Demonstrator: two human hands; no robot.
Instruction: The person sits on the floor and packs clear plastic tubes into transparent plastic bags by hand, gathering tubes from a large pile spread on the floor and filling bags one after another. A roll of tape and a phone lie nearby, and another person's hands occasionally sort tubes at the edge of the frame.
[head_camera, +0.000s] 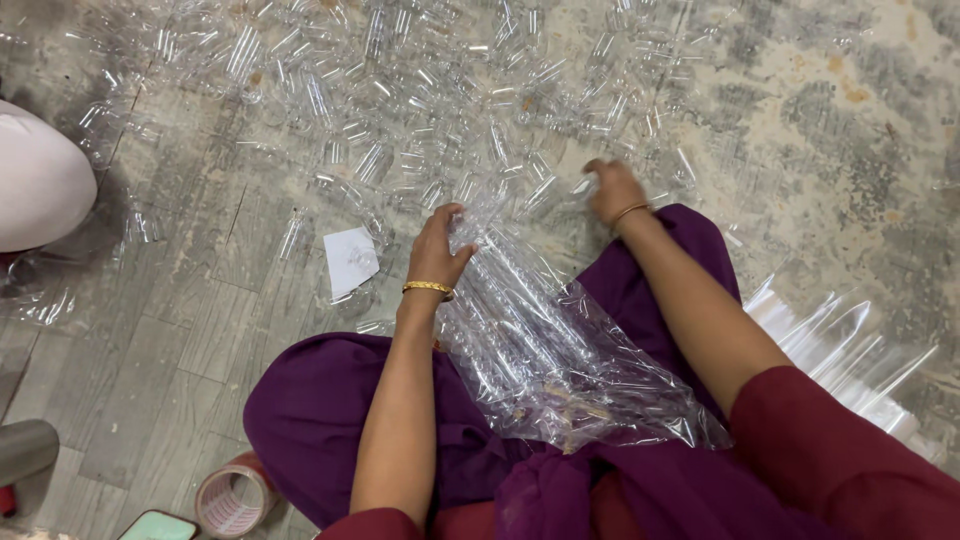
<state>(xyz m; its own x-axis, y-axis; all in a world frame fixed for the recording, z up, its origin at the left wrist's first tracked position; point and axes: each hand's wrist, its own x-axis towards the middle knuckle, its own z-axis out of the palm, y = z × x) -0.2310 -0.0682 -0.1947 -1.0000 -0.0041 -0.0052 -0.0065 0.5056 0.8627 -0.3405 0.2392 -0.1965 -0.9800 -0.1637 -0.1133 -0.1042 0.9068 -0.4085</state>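
I sit on the floor in purple cloth, with a clear plastic bag (570, 370) full of small clear tubes lying across my lap. My left hand (437, 248), with a gold bangle at the wrist, grips the open mouth of the bag. My right hand (612, 190), also wearing a bangle, reaches forward with curled fingers into the spread of loose clear plastic tubes (420, 110) on the floor. Whether it holds any tubes is hidden by the fingers.
A small white paper scrap (351, 259) lies left of my left hand. A pale rounded object (35, 180) sits at the left edge. A tape roll (232, 498) and a phone (158, 526) lie bottom left. More clear plastic sheeting (850, 350) lies on the right.
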